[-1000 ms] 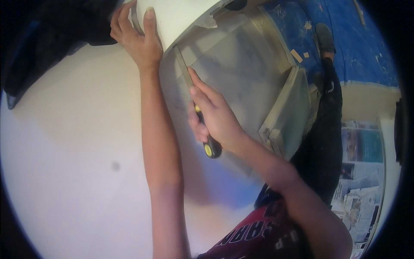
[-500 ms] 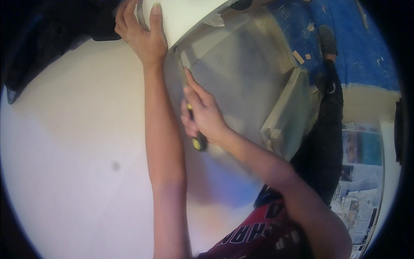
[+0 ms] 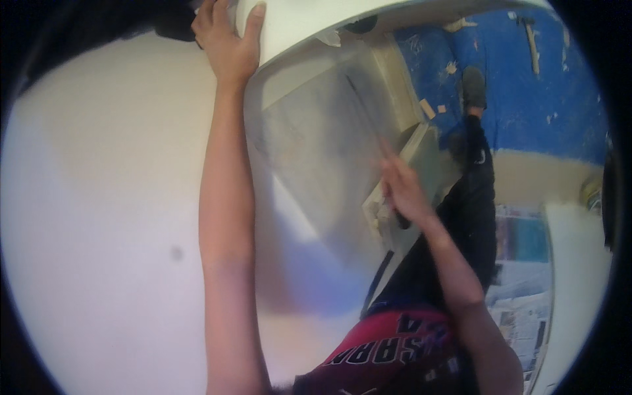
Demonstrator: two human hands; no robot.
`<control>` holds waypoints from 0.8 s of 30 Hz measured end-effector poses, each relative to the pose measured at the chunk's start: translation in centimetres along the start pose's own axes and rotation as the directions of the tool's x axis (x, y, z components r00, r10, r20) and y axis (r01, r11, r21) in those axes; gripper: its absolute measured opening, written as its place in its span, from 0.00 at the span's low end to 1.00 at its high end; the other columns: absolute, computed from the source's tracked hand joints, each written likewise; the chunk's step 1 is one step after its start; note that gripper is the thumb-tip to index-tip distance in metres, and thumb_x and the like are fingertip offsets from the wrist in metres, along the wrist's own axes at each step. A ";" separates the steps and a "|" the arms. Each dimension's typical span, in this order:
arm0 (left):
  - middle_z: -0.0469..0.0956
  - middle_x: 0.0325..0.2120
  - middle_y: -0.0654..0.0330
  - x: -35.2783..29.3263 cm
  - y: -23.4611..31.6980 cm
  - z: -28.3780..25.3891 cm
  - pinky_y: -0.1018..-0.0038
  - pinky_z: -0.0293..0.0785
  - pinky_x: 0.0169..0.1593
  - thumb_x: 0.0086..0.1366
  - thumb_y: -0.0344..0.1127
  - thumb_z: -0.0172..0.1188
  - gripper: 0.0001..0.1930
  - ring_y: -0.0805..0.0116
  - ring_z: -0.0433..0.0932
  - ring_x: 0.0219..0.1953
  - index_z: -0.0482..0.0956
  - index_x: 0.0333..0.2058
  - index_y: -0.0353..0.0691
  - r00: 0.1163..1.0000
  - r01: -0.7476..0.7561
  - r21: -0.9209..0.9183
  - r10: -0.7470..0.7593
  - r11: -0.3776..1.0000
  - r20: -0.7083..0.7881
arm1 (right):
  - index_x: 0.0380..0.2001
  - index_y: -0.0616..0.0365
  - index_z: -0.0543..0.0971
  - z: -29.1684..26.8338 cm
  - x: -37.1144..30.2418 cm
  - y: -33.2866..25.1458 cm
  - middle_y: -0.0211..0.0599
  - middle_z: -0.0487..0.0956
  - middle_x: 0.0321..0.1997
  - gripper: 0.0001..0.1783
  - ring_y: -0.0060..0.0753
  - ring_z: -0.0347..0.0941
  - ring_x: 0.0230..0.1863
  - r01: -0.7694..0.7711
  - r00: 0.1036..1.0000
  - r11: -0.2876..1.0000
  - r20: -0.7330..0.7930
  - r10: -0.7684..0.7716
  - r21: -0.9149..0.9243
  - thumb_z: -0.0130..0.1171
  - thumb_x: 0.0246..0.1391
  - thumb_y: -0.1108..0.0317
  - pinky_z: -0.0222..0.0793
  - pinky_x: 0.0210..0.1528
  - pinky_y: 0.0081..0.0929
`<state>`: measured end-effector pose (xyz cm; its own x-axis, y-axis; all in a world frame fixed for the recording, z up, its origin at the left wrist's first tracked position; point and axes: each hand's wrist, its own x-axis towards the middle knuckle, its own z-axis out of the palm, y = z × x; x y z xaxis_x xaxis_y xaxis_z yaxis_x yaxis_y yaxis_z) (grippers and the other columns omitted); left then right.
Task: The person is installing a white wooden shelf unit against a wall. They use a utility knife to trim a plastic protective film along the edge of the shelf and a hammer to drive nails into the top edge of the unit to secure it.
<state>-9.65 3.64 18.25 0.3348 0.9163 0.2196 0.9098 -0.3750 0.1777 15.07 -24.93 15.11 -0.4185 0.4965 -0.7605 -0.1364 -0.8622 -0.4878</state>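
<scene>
My left hand (image 3: pixel 230 43) lies on the end of a white curved panel (image 3: pixel 296 23) at the top, fingers stretched and thumb spread apart on its surface. The tips of some fingers run out of view. Over to the right, my right hand (image 3: pixel 405 187) is closed round the dark handle of a hand tool with a long narrow blade (image 3: pixel 365 102). The blade points up and left, clear of the panel's edge; blur hides whether it is a saw or a file. Below the panel is a dusty grey surface (image 3: pixel 303 138).
A pale upright board (image 3: pixel 421 155) stands right of the grey surface. Beyond it, a blue floor sheet (image 3: pixel 526 112) carries scraps and a hammer-like tool (image 3: pixel 532 46). Newspaper (image 3: pixel 520 296) covers the lower right. A broad white surface (image 3: pixel 105 217) fills the left. My leg (image 3: pixel 477 178) stretches out at the right.
My right hand has drawn the narrow-bladed tool away from the panel's lower edge, to the right and down. My left hand stays on the panel, while the view has shifted slightly.
</scene>
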 end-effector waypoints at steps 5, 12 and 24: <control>0.69 0.62 0.48 -0.2 0.4 -2.3 0.50 0.56 0.68 0.68 0.49 0.62 0.25 0.45 0.62 0.66 0.75 0.58 0.41 0.997 0.078 0.070 -0.079 0.994 0.008 | 0.70 0.60 0.65 -9.2 -3.6 -2.8 0.42 0.74 0.23 0.28 0.27 0.71 0.20 -0.057 0.992 0.841 -0.129 -0.015 -0.538 0.44 0.75 0.55 0.69 0.28 0.29; 0.80 0.41 0.53 -2.4 3.7 -0.2 0.59 0.71 0.55 0.71 0.45 0.59 0.20 0.53 0.78 0.45 0.76 0.55 0.41 0.948 0.221 -0.166 -0.252 0.961 -0.193 | 0.64 0.62 0.66 -17.4 -4.2 -6.4 0.34 0.74 0.20 0.21 0.24 0.69 0.18 0.051 0.999 0.896 0.017 -0.049 -0.442 0.49 0.73 0.67 0.65 0.23 0.26; 0.65 0.65 0.58 -7.3 11.6 9.9 0.45 0.53 0.73 0.75 0.36 0.49 0.26 0.60 0.60 0.69 0.60 0.69 0.37 0.332 -0.743 -0.651 -0.930 -0.155 -0.157 | 0.64 0.64 0.68 -18.6 -5.3 -27.0 0.38 0.83 0.30 0.25 0.24 0.75 0.19 0.403 0.914 0.204 0.405 -0.036 -0.892 0.54 0.67 0.66 0.70 0.25 0.24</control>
<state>0.90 -6.05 9.24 -0.7733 0.6313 0.0588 -0.5496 -0.7137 0.4343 37.70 -2.44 24.31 -0.7411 0.4437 -0.5039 0.6044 0.1142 -0.7885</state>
